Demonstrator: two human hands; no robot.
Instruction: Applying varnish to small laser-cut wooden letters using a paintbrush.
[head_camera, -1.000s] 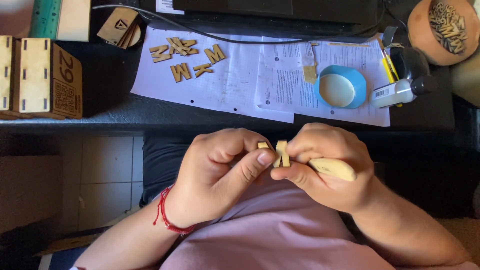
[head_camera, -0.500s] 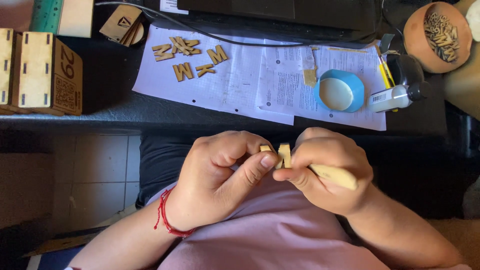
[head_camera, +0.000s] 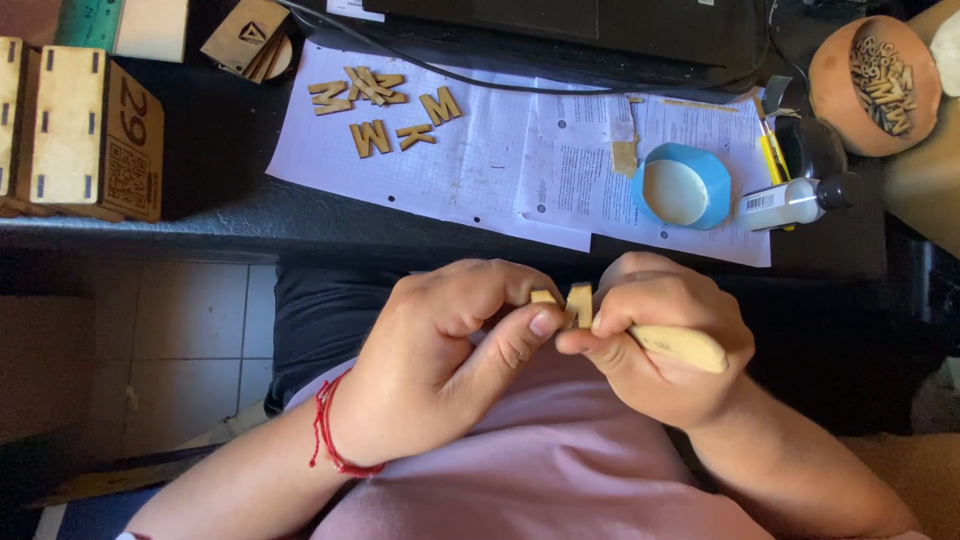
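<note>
Both pinching: left hand (head_camera: 440, 360) on small pale wooden letter (head_camera: 578, 303), right hand (head_camera: 655, 345) on pale-handled tool (head_camera: 680, 346); likely slipping, nicking fingertips.

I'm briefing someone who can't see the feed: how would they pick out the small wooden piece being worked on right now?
Start at the dark desk edge and drop to the person's lap, where the left hand and right hand meet. Pinched between their fingertips is a small pale wooden letter piece. Unlike the loose wooden letters lying on the white paper, it is held off the desk, beside a pale tool handle in the right hand.
</note>
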